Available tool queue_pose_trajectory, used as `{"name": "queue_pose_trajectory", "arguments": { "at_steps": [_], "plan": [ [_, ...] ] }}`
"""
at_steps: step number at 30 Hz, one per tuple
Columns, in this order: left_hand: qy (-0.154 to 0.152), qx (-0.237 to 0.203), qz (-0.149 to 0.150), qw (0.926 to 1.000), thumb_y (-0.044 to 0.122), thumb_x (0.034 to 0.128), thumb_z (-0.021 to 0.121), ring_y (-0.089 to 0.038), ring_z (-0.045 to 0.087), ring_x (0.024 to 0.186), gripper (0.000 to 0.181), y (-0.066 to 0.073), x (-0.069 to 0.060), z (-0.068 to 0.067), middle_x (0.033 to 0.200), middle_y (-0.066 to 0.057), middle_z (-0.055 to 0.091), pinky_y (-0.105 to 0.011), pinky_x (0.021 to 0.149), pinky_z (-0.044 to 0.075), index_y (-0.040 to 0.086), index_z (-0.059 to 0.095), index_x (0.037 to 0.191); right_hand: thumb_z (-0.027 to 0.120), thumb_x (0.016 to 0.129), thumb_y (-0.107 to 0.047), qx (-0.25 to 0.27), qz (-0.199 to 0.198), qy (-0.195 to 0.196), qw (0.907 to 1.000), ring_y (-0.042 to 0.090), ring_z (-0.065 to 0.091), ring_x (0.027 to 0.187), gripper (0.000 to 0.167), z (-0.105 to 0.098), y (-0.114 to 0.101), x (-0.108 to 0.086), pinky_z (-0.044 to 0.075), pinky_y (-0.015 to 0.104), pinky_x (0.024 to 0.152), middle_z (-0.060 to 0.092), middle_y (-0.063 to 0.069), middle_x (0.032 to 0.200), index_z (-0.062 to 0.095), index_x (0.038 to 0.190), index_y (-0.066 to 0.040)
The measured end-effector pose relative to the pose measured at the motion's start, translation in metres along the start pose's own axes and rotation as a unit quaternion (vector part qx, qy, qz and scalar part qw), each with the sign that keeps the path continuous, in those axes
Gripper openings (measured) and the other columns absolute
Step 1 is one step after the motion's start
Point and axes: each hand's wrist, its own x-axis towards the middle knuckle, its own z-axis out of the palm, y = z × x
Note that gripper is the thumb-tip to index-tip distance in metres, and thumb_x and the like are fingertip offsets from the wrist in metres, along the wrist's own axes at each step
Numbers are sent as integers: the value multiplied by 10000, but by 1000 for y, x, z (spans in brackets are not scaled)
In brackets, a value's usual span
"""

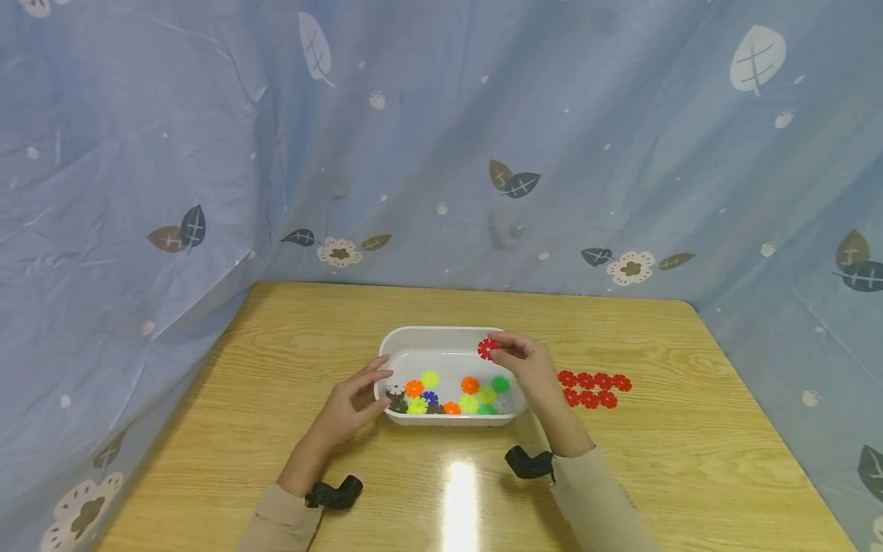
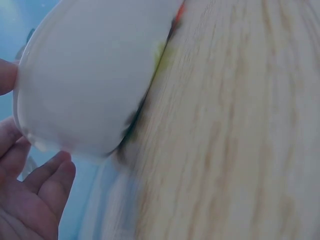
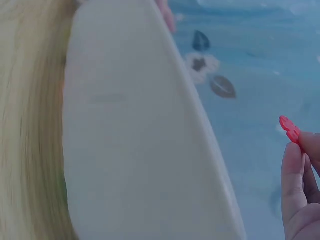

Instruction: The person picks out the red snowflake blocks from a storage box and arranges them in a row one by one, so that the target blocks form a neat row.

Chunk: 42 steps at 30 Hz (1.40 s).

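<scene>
A white plastic tray [image 1: 441,420] stands on the table with several snowflake discs inside, among them orange, yellow, green, blue and dark ones. My left hand [image 1: 350,404] holds the tray's left end; in the left wrist view its thumb and fingers lie around the rim. Above the tray's back right corner, my right hand [image 1: 530,368] pinches a red snowflake disc [image 1: 486,349] between thumb and fingertips. The same red disc [image 3: 289,129] appears edge-on in the right wrist view, clear of the tray wall [image 3: 135,130].
To the right of the tray, several red snowflake discs [image 1: 603,380] lie in two rows on the wooden table [image 1: 690,460]. A blue patterned curtain [image 1: 441,153] hangs behind the table and along both sides. Black wrist cameras [image 1: 336,493] are worn on both wrists.
</scene>
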Motion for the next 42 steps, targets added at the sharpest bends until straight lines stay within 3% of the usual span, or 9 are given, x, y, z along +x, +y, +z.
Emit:
{"name": "queue_pose_trajectory", "arguments": {
  "at_steps": [10, 14, 21, 26, 32, 39, 42],
  "plan": [
    [7, 17, -43, 10000, -4, 843, 671, -436, 337, 1349, 377, 2, 1, 0, 1439, -269, 400, -105, 1014, 335, -83, 578, 1199, 675, 884, -194, 145, 74, 724, 9972, 20, 611, 918, 443, -68, 16, -29, 527, 142, 791, 647, -173, 982, 568, 1252, 30],
    [18, -4, -43, 10000, -1, 844, 671, -434, 339, 1348, 373, 2, 0, 0, 1439, -270, 400, -112, 1016, 336, -69, 583, 1200, 676, 881, -181, 539, 54, 922, 9943, 27, 621, 901, 410, -93, 28, -38, 535, 146, 774, 651, -159, 962, 587, 1234, 8],
    [42, 41, 13, 10000, -2, 841, 673, -439, 345, 1341, 371, 1, 2, -1, 1434, -268, 409, -108, 1016, 332, -71, 586, 1194, 675, 876, -138, 1118, 276, 1374, 9838, 6, 632, 860, 256, -128, 46, -48, 531, 130, 771, 642, -144, 917, 687, 1131, -164],
    [54, 115, 131, 9998, -36, 830, 670, -477, 348, 1320, 369, 0, 1, 0, 1417, -294, 413, -106, 1013, 339, -54, 593, 1190, 681, 864, -92, 1564, 497, 1622, 9730, -2, 640, 840, 226, -150, 59, -51, 537, 132, 761, 659, -146, 912, 719, 1075, -164],
    [53, 59, 148, 9999, -42, 829, 666, -479, 340, 1323, 364, -1, -1, 3, 1414, -296, 416, -109, 1013, 341, -47, 596, 1186, 666, 866, -54, 2058, 960, 1632, 9601, 6, 673, 809, 187, -173, 75, -56, 551, 160, 765, 669, -142, 900, 745, 966, -192],
    [39, 5, 67, 10000, -27, 839, 663, -457, 341, 1335, 365, 1, 0, 2, 1427, -277, 412, -109, 1009, 345, -39, 593, 1197, 662, 870, -50, 1267, 1496, 1942, 9612, -55, 646, 771, 208, -182, 89, -52, 540, 124, 736, 631, -223, 828, 751, 898, -235],
    [57, 8, 51, 10000, -35, 834, 664, -458, 344, 1332, 368, 1, -1, 1, 1426, -277, 414, -109, 1008, 344, -38, 594, 1195, 650, 878, -49, 649, 1584, 2022, 9643, -89, 621, 746, 197, -181, 92, -49, 534, 109, 715, 606, -251, 802, 742, 1019, -151]
  ]
}}
